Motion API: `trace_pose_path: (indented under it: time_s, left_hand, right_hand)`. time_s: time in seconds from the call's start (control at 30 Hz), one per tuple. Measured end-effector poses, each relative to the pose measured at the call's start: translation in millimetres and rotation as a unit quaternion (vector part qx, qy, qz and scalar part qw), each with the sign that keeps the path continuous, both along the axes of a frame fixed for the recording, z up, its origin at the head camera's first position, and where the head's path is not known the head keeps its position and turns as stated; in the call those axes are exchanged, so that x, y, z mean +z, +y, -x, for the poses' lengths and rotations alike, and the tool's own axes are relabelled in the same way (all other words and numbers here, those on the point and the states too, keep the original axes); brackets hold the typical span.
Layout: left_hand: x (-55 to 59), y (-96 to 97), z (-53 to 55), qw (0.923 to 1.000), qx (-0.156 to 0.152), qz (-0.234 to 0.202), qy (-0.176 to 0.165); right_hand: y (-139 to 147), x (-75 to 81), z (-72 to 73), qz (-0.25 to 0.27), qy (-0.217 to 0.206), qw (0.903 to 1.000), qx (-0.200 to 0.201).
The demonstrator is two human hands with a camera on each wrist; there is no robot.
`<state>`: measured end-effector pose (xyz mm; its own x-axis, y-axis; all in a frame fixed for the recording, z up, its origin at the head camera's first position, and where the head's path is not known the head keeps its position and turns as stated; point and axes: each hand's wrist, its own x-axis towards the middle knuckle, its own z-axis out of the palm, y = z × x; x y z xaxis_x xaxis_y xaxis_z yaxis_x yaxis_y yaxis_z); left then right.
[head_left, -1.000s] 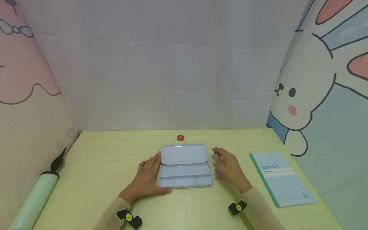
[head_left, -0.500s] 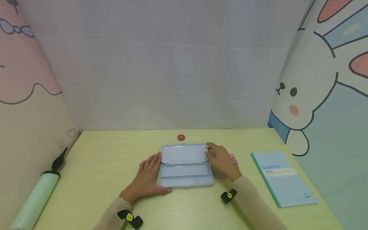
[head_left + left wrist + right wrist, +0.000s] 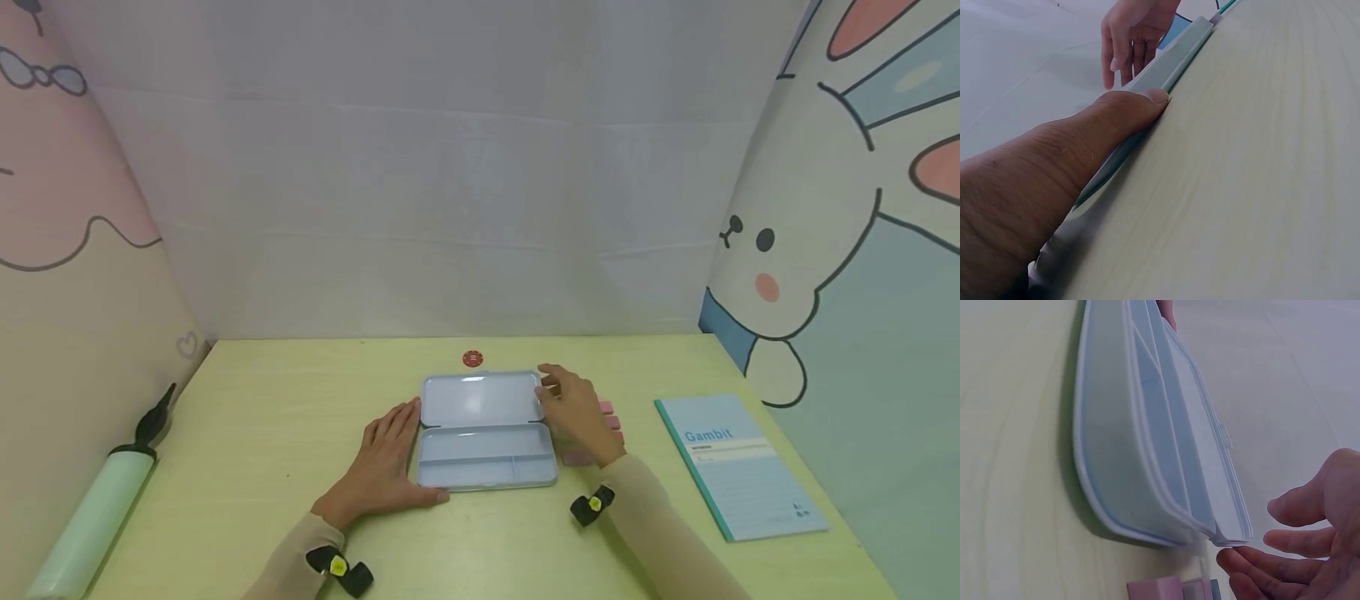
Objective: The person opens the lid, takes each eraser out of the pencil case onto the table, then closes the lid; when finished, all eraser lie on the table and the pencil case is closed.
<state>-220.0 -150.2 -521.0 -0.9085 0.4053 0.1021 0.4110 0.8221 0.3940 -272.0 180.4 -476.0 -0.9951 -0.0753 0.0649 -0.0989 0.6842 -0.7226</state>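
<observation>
A pale blue pencil case (image 3: 465, 477) lies opened out on the table, with its lid (image 3: 480, 398) on the far side and a divided tray on the near side. My left hand (image 3: 382, 467) rests against its left side, fingers extended along the edge. Its thumb (image 3: 1159, 95) presses the front wall in the left wrist view. At the lid's right edge is my right hand (image 3: 573, 408). In the right wrist view, one fingertip (image 3: 1227, 556) is right at the lid's corner while the thumb stands apart. Small pink blocks (image 3: 609, 422) are partly hidden behind this hand.
A red round chip (image 3: 472, 358) lies beyond the lid. To the right is a notebook (image 3: 738, 467) marked Gambit. A light green hand pump (image 3: 93, 525) with a black nozzle stands along the left edge. A white sheet (image 3: 450, 183) hangs behind the table.
My right hand has moved left from the small blocks to the lid's right edge, uncovering pink blocks at its right. The lid's far edge sits slightly higher. My left hand stays in place.
</observation>
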Motion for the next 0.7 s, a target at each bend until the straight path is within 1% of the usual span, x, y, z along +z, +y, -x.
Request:
trace_pose_path:
  time_s: [0.1,0.3,0.47,0.57,0.63,0.7]
  left_hand:
    - [-1.4,-0.4,-0.2,0.9998,-0.002,-0.012,0.013]
    - [-0.8,-0.2,0.1,0.9999,-0.001,-0.01,0.013]
    - [-3.1,-0.6,-0.9,0.9993,-0.005,-0.022,0.03]
    - [-1.9,-0.4,-2.1,0.9988,-0.007,-0.032,0.037]
    - [-2.1,-0.4,-1.8,0.9988,-0.008,-0.033,0.035]
    - [-1.0,-0.3,-1.1,0.9994,-0.006,-0.025,0.025]
  right_hand:
    - [1,2.5,-1.4,0.025,0.004,0.9996,-0.01]
    - [3,6.6,-4.2,0.068,0.012,0.9971,-0.033]
    - [5,13.7,-7.3,0.093,0.023,0.9946,-0.038]
    - [6,19.1,-9.4,0.112,0.031,0.9924,-0.04]
    - [7,22.7,-11.2,0.121,0.035,0.9912,-0.043]
    - [8,25.7,-13.5,0.123,0.036,0.9908,-0.044]
